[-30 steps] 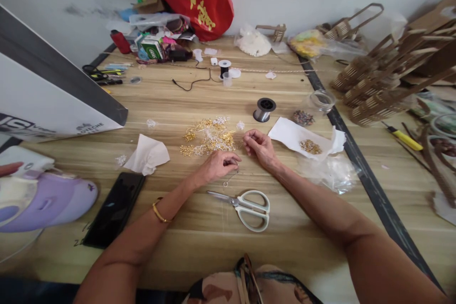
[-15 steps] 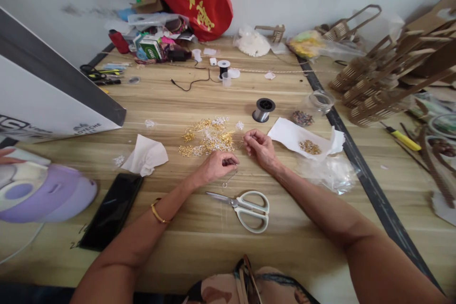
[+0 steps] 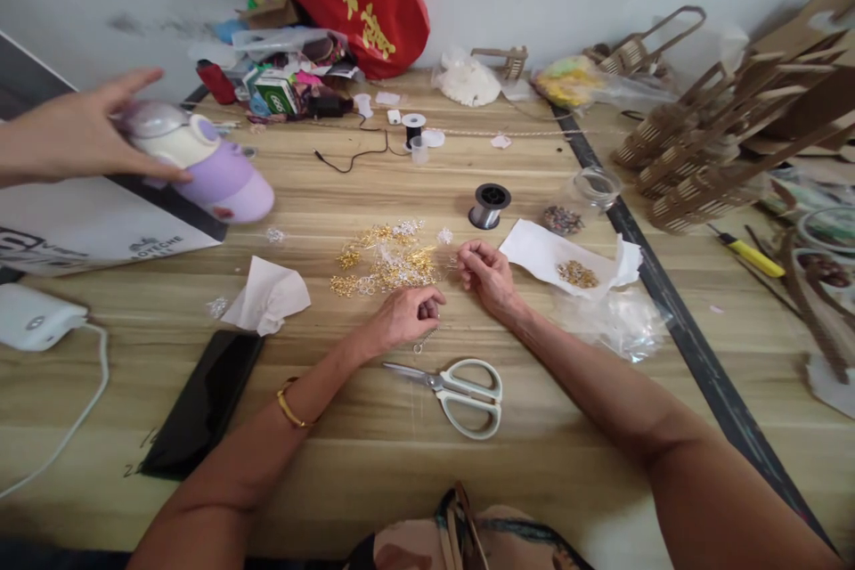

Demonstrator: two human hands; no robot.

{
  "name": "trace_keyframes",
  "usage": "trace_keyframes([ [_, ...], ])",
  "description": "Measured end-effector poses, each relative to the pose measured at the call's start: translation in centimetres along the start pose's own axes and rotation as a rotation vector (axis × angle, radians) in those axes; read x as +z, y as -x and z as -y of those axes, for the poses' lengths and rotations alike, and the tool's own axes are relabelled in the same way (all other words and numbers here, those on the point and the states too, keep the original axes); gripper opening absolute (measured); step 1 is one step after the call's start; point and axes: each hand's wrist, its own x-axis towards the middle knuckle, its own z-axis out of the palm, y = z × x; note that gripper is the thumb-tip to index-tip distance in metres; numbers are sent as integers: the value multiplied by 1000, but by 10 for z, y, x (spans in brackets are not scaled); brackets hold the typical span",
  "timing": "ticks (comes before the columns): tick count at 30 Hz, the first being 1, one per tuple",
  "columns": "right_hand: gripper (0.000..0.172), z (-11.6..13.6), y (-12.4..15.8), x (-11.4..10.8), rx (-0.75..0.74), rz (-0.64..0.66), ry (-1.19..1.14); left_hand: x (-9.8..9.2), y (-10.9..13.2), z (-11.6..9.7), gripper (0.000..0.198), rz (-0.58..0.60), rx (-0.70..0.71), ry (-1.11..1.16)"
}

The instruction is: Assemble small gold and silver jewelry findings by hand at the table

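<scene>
My left hand [image 3: 409,316] is closed in a pinch above the middle of the table. A short, thin silver chain [image 3: 426,339] with a small ring at its end hangs from its fingertips. Just to the right, my right hand [image 3: 486,274] pinches thumb against forefinger; some tiny, thin metal bit shows at the tips, too small to name. Beyond my left hand lies a pile of gold and silver jewellery findings [image 3: 401,263], small rings and pins among them. White-handled scissors [image 3: 454,387] rest on the table nearer to me, their blades pointing left.
Another person's hand [image 3: 100,134] holds a purple and white bottle [image 3: 227,178] at the left. Around me are a phone [image 3: 204,401], crumpled tissue [image 3: 271,298], a wire spool [image 3: 490,207], white paper [image 3: 544,249] with gold pieces, a glass jar [image 3: 594,191] and plastic bags [image 3: 621,321].
The other person's hand has lifted the purple bottle up and to the right, uncovering a white charger on the table. My left hand has shifted very slightly; my right hand stays about where it was.
</scene>
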Motion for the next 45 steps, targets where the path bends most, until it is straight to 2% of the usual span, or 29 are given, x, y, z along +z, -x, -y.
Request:
trace_keyframes([
  [4,32,0,-1,-1,11,-20,-3,-1,3,-5,20,8,12,-203],
  [8,32,-1,-2,-2,12,-26,-15,-4,5,-13,6,43,38,-385],
  [17,32,0,0,-1,10,-23,4,-7,8,-15,12,149,103,-497],
  [22,30,0,1,0,-13,-13,32,-16,11,-19,13,228,81,-438],
  [33,31,-1,2,0,-37,-12,105,-20,11,-12,13,260,80,-286],
  [39,27,4,10,4,-126,42,278,-25,9,-10,13,302,54,-175],
  [42,24,3,15,5,-183,95,397,-29,6,-6,12,271,-7,-135],
  [45,18,-1,19,5,-273,163,544,-31,2,0,14,192,-55,-43],
])
